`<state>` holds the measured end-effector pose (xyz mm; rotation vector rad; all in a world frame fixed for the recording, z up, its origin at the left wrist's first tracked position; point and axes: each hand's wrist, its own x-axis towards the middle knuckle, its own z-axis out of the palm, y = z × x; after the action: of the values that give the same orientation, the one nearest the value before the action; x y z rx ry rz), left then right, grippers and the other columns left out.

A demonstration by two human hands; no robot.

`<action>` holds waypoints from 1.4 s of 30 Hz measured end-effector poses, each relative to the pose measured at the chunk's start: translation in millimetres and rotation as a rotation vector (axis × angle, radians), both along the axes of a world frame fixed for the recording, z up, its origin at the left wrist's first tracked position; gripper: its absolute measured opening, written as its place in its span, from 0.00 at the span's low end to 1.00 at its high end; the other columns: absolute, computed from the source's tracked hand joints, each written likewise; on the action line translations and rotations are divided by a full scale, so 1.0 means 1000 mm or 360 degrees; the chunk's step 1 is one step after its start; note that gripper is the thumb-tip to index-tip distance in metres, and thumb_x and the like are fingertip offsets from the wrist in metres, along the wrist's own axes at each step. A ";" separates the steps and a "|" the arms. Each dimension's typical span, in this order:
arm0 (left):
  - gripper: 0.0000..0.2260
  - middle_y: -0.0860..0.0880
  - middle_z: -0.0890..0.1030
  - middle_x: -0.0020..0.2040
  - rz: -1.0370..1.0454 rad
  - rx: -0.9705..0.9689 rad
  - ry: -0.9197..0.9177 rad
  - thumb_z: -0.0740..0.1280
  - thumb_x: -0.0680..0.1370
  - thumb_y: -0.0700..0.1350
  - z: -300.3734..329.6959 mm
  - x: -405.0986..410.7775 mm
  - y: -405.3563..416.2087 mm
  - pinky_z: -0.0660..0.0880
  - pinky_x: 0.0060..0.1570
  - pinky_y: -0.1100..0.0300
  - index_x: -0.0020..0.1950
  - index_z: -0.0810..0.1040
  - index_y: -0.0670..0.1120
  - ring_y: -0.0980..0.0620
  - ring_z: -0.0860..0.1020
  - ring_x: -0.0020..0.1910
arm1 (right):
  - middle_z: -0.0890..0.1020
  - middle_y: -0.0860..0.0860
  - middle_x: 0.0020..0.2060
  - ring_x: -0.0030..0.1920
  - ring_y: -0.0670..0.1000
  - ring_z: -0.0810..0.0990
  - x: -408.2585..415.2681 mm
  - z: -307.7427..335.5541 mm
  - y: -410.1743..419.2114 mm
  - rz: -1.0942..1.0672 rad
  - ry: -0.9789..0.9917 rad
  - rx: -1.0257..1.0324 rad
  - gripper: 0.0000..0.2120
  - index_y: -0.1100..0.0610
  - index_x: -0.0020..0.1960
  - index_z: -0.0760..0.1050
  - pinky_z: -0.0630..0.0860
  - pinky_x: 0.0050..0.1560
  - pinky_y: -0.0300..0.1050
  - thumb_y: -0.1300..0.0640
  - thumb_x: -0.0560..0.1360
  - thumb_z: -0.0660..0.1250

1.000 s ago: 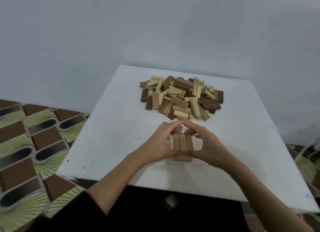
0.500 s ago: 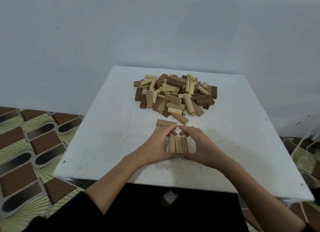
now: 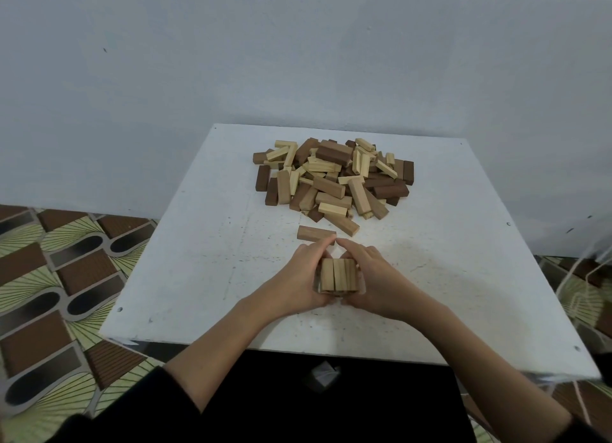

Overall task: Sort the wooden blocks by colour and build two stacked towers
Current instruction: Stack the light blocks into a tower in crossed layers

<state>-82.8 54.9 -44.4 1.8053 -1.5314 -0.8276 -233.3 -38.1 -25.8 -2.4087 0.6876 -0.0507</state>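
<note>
A low stack of light wooden blocks (image 3: 338, 274) stands near the front middle of the white table (image 3: 205, 250), its top layer three blocks side by side. My left hand (image 3: 303, 277) presses its left side and my right hand (image 3: 372, 273) its right side, fingertips meeting behind it. The lower layer is mostly hidden by my hands. A single mid-brown block (image 3: 316, 234) lies flat just behind my fingertips. Farther back sits a loose pile of light, mid-brown and dark blocks (image 3: 334, 179).
The table stands against a pale grey wall (image 3: 298, 61). Patterned brown and green floor (image 3: 49, 277) shows on the left, and cords (image 3: 583, 277) hang past the table's right edge. Bare table surface lies on both sides of my hands.
My hands stay cupped around the stack throughout. The camera has shifted, so the single mid-brown block behind my fingers has come into view.
</note>
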 end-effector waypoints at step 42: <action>0.38 0.43 0.37 0.78 0.0037 0.0095 -0.0916 0.54 0.79 0.59 -0.018 -0.016 0.022 0.41 0.76 0.55 0.76 0.37 0.39 0.49 0.37 0.76 | 0.39 0.53 0.76 0.75 0.52 0.40 -0.011 -0.034 0.034 -0.0282 0.0259 -0.0614 0.46 0.60 0.76 0.35 0.35 0.69 0.43 0.29 0.70 0.36</action>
<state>-99.2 77.0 -62.6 2.2253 -1.8358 -0.3507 -244.6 -4.0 -60.1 -2.7322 1.0466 -0.0661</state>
